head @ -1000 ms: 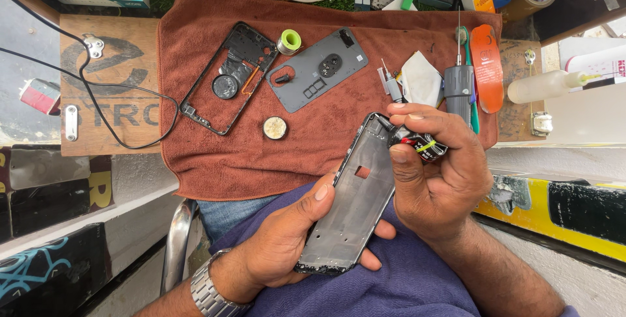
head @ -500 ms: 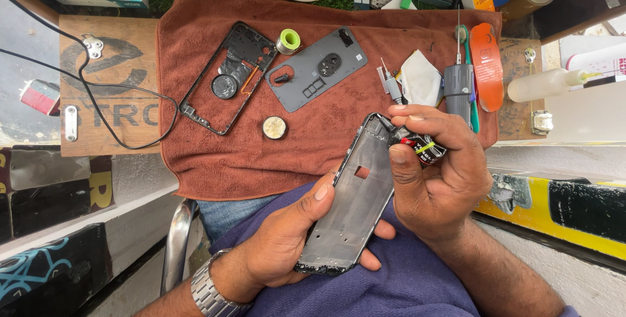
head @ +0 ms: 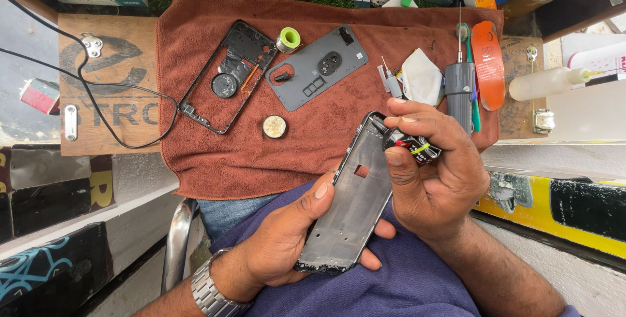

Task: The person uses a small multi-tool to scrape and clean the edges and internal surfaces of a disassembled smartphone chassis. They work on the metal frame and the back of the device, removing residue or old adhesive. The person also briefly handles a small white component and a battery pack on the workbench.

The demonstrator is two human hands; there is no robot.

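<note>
The left hand point(head: 287, 242) cups a bare phone frame point(head: 355, 200) from below, fingers curled round its edges, tilted over the lap. The right hand point(head: 433, 180) pinches a small black tube point(head: 414, 147), its tip touching the frame's top corner. Beyond lies a brown towel point(head: 326, 134) on the counter point(head: 111, 102), bearing another phone frame point(head: 228, 76), a grey back cover point(head: 316, 69) and a screwdriver point(head: 460, 86).

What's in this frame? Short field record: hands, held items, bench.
left hand: grip under a bare phone frame, thumb on its edge
right hand: grip on a small dark tube, tip at the frame's top edge
towel: rust-brown, spread over the bench
on towel: second phone frame, grey back cover, green-capped roll, round disc, grey electric screwdriver, orange pry tool
off towel, right: white squeeze bottle
wrist: metal watch on left
</note>
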